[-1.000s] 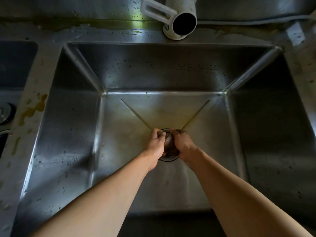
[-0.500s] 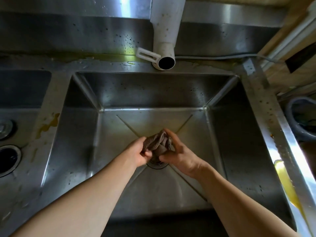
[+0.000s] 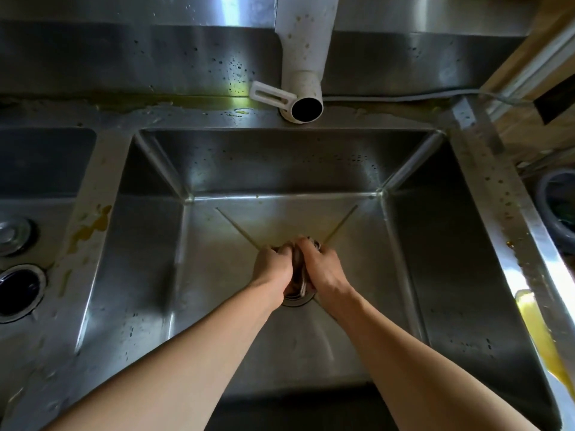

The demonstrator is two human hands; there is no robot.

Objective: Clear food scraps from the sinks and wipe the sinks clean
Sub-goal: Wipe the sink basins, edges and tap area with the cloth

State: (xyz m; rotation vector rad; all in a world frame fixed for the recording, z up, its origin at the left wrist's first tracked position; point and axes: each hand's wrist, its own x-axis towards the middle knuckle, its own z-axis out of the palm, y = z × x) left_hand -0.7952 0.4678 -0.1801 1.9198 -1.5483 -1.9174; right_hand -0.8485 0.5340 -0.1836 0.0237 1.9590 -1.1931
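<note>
Head view, cloth [image 3: 298, 265] bunched between fingers (both hands)

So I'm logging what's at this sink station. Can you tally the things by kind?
Sink basins: 2 (main, left)
Drain openings: 2 (main, left)
Spouts: 1
Cloths: 1
Hands: 2 (left, right)
Total: 8

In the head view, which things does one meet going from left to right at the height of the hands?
Open drain hole → yellow stain on divider → left hand → brown cloth → right hand → grey bucket.
</note>
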